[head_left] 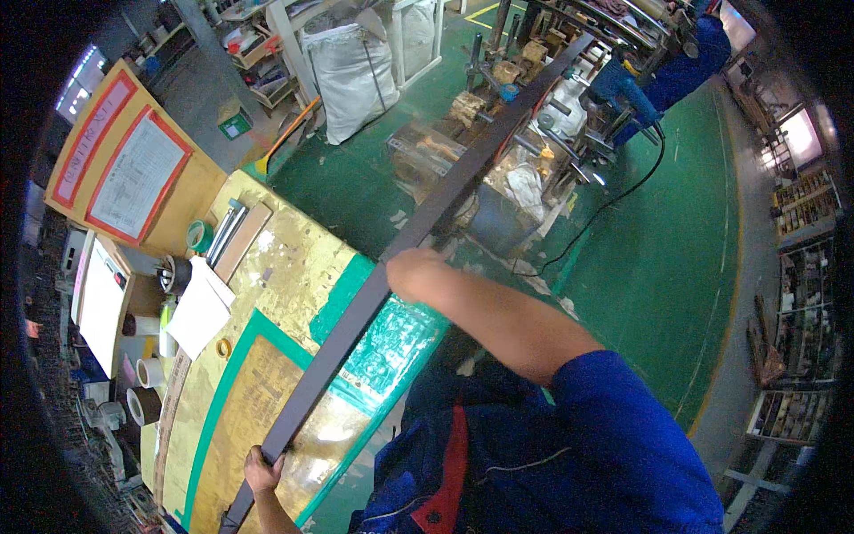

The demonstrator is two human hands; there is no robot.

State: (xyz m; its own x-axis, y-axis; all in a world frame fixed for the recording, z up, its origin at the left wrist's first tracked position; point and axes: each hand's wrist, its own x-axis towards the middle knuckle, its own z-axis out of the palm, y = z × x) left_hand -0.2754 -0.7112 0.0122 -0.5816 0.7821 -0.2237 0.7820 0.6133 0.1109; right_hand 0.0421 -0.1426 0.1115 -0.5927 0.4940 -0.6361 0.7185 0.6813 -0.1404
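The long dark bar (418, 222) runs slantwise over the yellow-and-green bench (267, 356), its far end reaching out above the green floor (676, 249) toward the cluttered racks. That overhang could swing into the racks or tip down if either grip slackens. The right hand (411, 271) clasps the bar mid-length; the left hand (261, 470) grips near its close end. The bar's near tip is cut off at the picture's lower edge, and the fingers are mostly hidden.
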